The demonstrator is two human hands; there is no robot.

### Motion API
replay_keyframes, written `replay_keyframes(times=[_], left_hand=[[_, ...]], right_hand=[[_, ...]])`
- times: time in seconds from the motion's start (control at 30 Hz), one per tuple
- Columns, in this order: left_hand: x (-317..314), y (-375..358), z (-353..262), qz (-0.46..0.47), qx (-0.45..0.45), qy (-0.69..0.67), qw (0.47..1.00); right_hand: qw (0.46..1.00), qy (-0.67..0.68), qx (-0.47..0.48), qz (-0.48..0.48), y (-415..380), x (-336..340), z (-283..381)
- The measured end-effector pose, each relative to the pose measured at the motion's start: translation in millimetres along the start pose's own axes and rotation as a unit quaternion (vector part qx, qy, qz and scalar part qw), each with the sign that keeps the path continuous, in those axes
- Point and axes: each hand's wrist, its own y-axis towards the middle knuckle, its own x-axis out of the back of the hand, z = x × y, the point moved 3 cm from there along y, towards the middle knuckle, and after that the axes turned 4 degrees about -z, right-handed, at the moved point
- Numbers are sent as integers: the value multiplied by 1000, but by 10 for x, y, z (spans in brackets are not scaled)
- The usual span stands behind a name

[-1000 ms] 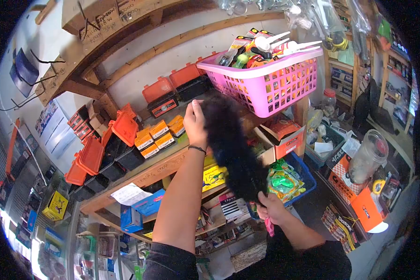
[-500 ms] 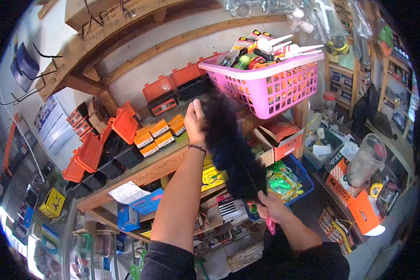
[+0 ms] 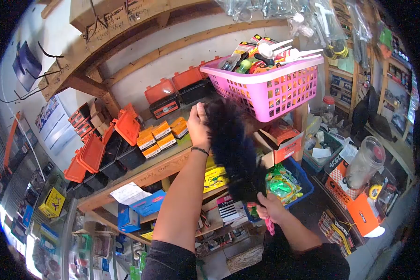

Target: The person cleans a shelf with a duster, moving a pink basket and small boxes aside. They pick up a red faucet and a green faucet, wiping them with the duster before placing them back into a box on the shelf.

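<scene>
A black, fluffy feather duster point(image 3: 233, 144) slants across the middle of the head view, slightly blurred. My right hand point(image 3: 271, 208) is closed around its lower end, and a bit of pink handle point(image 3: 270, 226) shows under the fingers. At the upper end, my left hand point(image 3: 199, 127) is closed against the dark feathers; its fingertips are partly hidden behind them. Just left of that hand sit several small orange-and-white boxes point(image 3: 161, 129) on the wooden shelf point(image 3: 149, 173). A pink basket point(image 3: 284, 91) full of packaged goods stands right of the duster's top.
Black bins with orange lids point(image 3: 92, 154) line the shelf's left part. Below the duster are a blue crate point(image 3: 305, 182) of green packets and an open red box point(image 3: 288, 147). A wooden beam with metal hooks point(image 3: 56, 88) juts out at upper left.
The duster's lower part has shifted slightly right and is less blurred. My left hand has moved a little right and down with its upper end. The camera view has shifted slightly.
</scene>
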Motion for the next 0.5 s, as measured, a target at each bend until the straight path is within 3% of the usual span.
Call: replay_keyframes(times=[0.07, 0.1, 0.2, 0.23, 0.33, 0.4, 0.47, 0.5], left_hand=[[-22, -38, -38, 45, 51, -76, 995], [-40, -25, 5, 27, -3, -80, 996], [-7, 22, 45, -18, -37, 6, 999], [-16, 54, 123, -8, -33, 9, 999], [-18, -32, -10, 25, 6, -71, 997], [-33, -20, 53, 28, 19, -80, 996], [-22, 44, 87, 4, -47, -77, 996], [6, 58, 82, 4, -18, 47, 999]], right_hand=[[994, 59, 11, -95, 25, 53, 21], [998, 45, 17, -48, 29, 65, -7], [999, -12, -32, 1, -54, -15, -7], [999, -24, 14, -32, -15, 30, -44], [997, 48, 29, -60, 28, 101, -54], [999, 26, 5, -26, 12, 98, -77], [995, -96, 4, -11, -20, 95, -74], [997, -47, 35, -58, -33, 76, 13]])
